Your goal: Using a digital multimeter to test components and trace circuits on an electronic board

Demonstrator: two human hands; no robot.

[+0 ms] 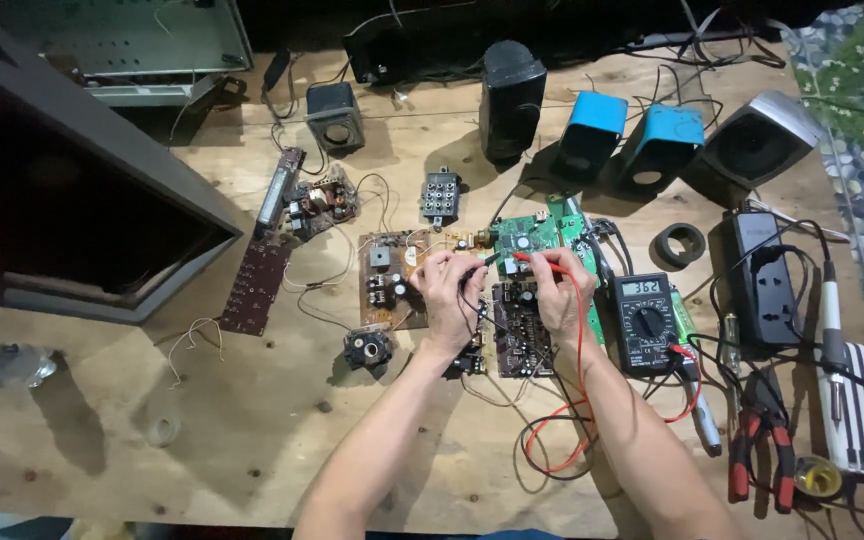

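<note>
Both hands are over the boards mid-bench. Left hand (449, 285) pinches a thin black probe (489, 260), right hand (562, 290) pinches a red probe (532, 257), and both tips sit on the green circuit board (537, 232). Red lead (580, 390) loops down to the black digital multimeter (646, 322) just beside the right wrist. Red-handled pliers (762, 455) lie on the scuffed wooden bench (252, 420) further right.

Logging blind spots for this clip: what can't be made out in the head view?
- Probe tips' contact points on the green circuit board: too small, partly covered by the left hand and right hand.
- Inside of the dark cabinet: in shadow, cut by the left edge.
- Pliers jaws: buried under cables.
</note>
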